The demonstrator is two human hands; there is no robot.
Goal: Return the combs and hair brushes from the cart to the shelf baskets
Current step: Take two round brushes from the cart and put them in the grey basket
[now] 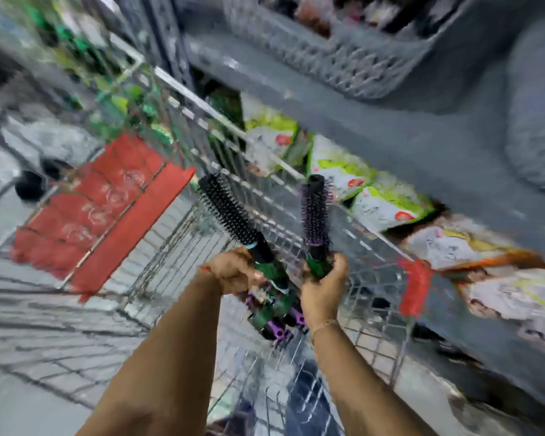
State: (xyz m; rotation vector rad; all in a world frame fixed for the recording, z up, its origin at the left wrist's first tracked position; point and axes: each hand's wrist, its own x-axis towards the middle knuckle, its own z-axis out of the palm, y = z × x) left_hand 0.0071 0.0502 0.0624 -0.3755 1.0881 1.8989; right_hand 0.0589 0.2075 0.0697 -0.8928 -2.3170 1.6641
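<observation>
Left hand [233, 272] is fisted around the handle of a black round brush [230, 212], long axis tilted, bristle head pointing to 11 o'clock; right hand [323, 286] is wrapped around the handle of a purple-bristled round brush [316, 209], near upright, head at 12 o'clock. Both are held over the wire cart [296, 221], with more purple/green brush handles [276, 316] bunched just under the hands, grip on those unclear. Grey shelf basket [337, 58] at 1 o'clock holds blurred items; green-white packets [343, 171] sit on the shelf at 2 o'clock.
</observation>
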